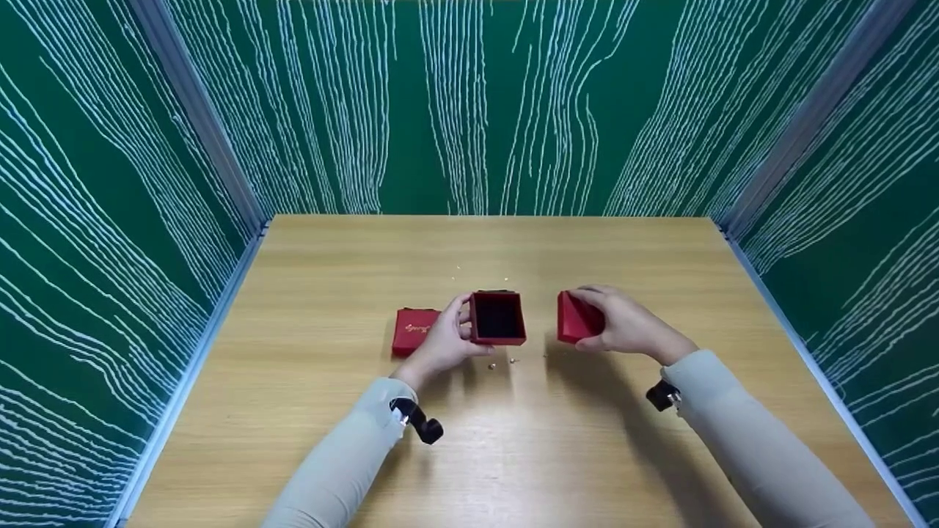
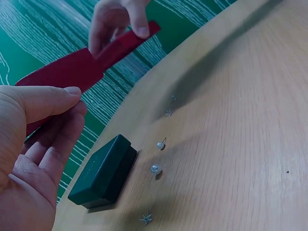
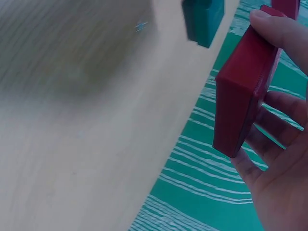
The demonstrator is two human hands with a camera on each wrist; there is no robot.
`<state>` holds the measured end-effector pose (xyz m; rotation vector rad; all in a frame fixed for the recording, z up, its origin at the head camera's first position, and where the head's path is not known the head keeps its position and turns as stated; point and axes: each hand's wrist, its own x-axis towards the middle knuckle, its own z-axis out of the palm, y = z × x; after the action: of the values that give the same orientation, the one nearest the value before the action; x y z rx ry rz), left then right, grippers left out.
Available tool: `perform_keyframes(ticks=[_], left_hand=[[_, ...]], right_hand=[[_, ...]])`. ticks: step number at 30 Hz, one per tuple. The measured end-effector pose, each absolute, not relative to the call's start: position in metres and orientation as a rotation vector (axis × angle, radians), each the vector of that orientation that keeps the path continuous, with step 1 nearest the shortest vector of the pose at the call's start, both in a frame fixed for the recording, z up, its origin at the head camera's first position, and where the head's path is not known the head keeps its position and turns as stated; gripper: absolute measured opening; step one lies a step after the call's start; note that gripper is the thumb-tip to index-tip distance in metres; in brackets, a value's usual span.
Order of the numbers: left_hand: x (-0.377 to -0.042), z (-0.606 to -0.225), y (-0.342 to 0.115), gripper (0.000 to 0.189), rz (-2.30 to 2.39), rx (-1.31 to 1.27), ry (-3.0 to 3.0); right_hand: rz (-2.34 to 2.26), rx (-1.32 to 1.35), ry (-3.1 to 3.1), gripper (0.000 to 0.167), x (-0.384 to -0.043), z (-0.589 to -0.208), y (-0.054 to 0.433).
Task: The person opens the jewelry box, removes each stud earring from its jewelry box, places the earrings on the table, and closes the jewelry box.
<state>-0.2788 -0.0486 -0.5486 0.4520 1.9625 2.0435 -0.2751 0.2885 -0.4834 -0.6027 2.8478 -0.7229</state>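
Note:
My left hand (image 1: 447, 334) holds a small red box (image 1: 524, 323) by its left side, its dark inside facing up toward the head camera. To the right, my right hand (image 1: 620, 319) grips a red lid (image 1: 576, 323), thumb on one edge and fingers on the other. A gap separates lid and box in the head view. In the right wrist view, the thumb presses the top of the lid (image 3: 236, 91). Beside my left hand lies another red box (image 1: 411, 330) with gold lettering. Below the held box are two pearl earrings (image 2: 155, 169) on the wooden table (image 1: 330, 271).
A dark green box (image 2: 103, 173) stands near the pearls in the left wrist view. Small star-shaped pieces (image 2: 146, 219) lie scattered on the table. Green walls (image 1: 455, 110) with white wavy lines enclose the table at the back and sides.

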Motion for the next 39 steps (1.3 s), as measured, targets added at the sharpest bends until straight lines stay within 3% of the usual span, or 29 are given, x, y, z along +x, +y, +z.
perform_keyframes(ticks=[17,39], left_hand=[[-0.278,-0.546,-0.045,0.111,2.049,0.454,1.939],[-0.277,-0.538,-0.042,0.106,1.977,0.461,1.985]], right_hand=[[-0.741,-0.849,2.884,0.089,-0.27,-0.456,0.248],[-0.787,-0.982,2.792,0.091,-0.273,-0.45,0.204]])
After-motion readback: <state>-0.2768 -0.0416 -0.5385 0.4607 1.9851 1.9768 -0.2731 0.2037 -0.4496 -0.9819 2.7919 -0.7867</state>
